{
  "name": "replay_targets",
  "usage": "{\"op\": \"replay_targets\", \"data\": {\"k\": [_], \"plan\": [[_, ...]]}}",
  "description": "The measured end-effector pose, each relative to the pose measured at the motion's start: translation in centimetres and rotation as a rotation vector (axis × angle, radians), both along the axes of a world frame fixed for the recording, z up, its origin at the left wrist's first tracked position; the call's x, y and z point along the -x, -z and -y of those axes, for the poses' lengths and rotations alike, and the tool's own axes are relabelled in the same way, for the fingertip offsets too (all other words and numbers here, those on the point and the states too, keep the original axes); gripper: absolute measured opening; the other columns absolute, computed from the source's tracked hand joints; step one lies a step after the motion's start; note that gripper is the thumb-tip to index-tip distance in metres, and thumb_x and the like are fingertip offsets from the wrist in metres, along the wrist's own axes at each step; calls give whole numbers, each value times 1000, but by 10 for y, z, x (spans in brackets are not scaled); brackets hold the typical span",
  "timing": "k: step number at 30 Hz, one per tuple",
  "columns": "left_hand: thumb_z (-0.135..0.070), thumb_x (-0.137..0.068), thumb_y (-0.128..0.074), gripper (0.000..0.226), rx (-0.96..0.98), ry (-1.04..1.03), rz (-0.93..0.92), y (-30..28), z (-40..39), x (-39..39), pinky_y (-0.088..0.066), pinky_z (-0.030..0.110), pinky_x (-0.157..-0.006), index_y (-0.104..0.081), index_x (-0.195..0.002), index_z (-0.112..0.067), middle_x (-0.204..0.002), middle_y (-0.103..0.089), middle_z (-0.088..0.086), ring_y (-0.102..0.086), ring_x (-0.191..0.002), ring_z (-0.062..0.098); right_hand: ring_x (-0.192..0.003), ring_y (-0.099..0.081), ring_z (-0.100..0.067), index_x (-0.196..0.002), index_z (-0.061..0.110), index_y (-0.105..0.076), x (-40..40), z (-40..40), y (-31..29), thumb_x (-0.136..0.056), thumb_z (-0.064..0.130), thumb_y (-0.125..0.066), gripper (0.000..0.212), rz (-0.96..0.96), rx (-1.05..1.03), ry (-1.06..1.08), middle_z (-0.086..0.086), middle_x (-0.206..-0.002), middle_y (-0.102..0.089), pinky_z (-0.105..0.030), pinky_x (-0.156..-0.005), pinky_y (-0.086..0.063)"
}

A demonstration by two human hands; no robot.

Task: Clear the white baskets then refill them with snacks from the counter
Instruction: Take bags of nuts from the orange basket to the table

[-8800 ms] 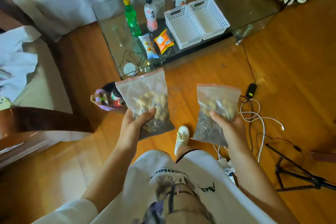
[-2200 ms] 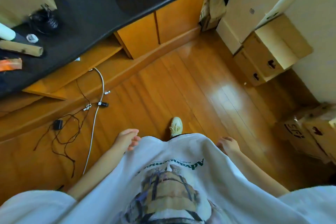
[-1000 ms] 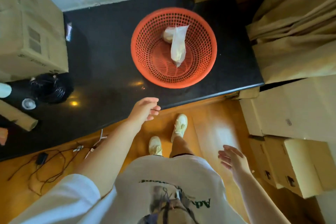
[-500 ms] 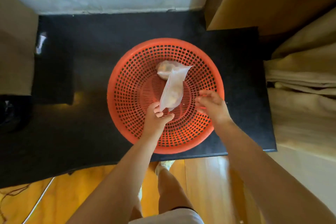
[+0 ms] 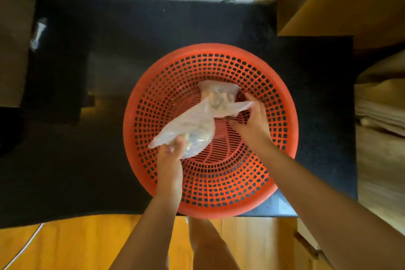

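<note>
— Where are the snacks at this point?

— Two clear bags sit inside the red basket (image 5: 219, 182) on the black counter (image 5: 87, 160). The left hand (image 5: 169, 155) pinches the near bag (image 5: 188, 131), thumb and fingers curled into the plastic. The right hand (image 5: 252, 120) has its fingers curled on the plastic of the far bag (image 5: 219, 96).

— So how far along is the job?

— I judge it to be the pick-up for refilling. The white baskets are out of view, so whether they are cleared or filled cannot be told from here. Carrying and loading seem left.
</note>
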State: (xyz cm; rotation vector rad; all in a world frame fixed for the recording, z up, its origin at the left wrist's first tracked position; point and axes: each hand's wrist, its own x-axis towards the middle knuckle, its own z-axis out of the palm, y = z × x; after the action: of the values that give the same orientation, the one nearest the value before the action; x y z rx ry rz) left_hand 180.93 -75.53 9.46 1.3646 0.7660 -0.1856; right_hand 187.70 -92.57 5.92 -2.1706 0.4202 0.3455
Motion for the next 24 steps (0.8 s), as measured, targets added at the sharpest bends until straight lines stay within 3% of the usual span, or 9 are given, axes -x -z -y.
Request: {"op": "replay_targets", "data": {"k": [4, 7, 11, 13, 15, 17, 19, 21, 24], "plan": [[-42, -78, -55, 35, 85, -104, 16, -15, -21, 7, -40, 41, -105, -61, -111, -31, -118, -66, -2, -59, -116, 16, -128, -27, -22, -144, 29, -26, -6, -14, 9, -70, 13, -70, 87, 105, 104, -103, -4, -143, -26, -29, -104, -27], [-44, -82, -58, 40, 136, -102, 56, -19, -27, 7, -44, 37, -100, -57, -118, -29, -117, -67, -6, -62, -113, 12, -129, -22, -21, -139, 40, -31, -11, -18, 15, -73, 20, -68, 79, 174, 225, -242, -2, -149, -18, -41, -107, -30], [-37, -87, -51, 30, 164, -107, 111, -19, -30, 3, -52, 23, -88, -57, -117, -33, -113, -69, -12, -62, -111, 8, -136, -19, -15, -125, 31, -54, -15, -19, 18, -78, 26, -65, 49, 305, 253, -330, 5, -151, -30, -36, -108, -20], [-36, -85, -53, 38, 169, -169, 116, -22, -32, 1, -53, 17, -80, -54, -123, -27, -110, -69, -12, -63, -108, 5, -132, -30, -10, -116, 24, -61, -16, -23, 15, -81, 26, -62, 35, 279, 82, -238, 7, -138, -49, -34, -108, -24], [-35, -85, -56, 50, 177, -244, 103, -27, -35, 1, -53, 17, -79, -48, -132, -18, -113, -68, -8, -64, -106, 6, -101, -59, -7, -88, 20, -66, -14, -28, 0, -87, 28, -58, 11, 147, -316, 20, 5, -99, -70, -28, -93, -46], [-36, -82, -57, 53, 196, -267, 85, -37, -37, 1, -52, 26, -86, -51, -130, -14, -114, -68, -4, -65, -107, 10, -73, -66, -6, -74, 19, -66, -9, -31, -17, -90, 29, -53, 24, 37, -611, 241, 6, -72, -71, -19, -75, -53], [-38, -79, -55, 43, 217, -264, 67, -47, -39, 1, -51, 31, -85, -60, -116, -16, -105, -73, -5, -67, -101, 11, -97, -67, -20, -103, 8, -67, -2, -29, -29, -93, 29, -49, 29, -60, -772, 368, -9, -100, -72, -33, -91, -52], [-34, -87, -49, 27, 219, -237, 58, -59, -39, 1, -55, 26, -76, -63, -105, -21, -94, -75, -8, -69, -94, 8, -113, -58, -30, -125, 2, -54, 9, -27, -48, -95, 25, -43, 40, -98, -878, 450, -20, -122, -61, -44, -100, -45], [-30, -93, -44, 25, 193, -148, 43, -80, -38, 3, -56, 26, -77, -68, -97, -23, -90, -75, -9, -70, -90, 8, -105, -64, -20, -118, 13, -62, 32, -19, -77, -94, 27, -43, 34, -70, -977, 515, -7, -112, -68, -36, -92, -52]]}}
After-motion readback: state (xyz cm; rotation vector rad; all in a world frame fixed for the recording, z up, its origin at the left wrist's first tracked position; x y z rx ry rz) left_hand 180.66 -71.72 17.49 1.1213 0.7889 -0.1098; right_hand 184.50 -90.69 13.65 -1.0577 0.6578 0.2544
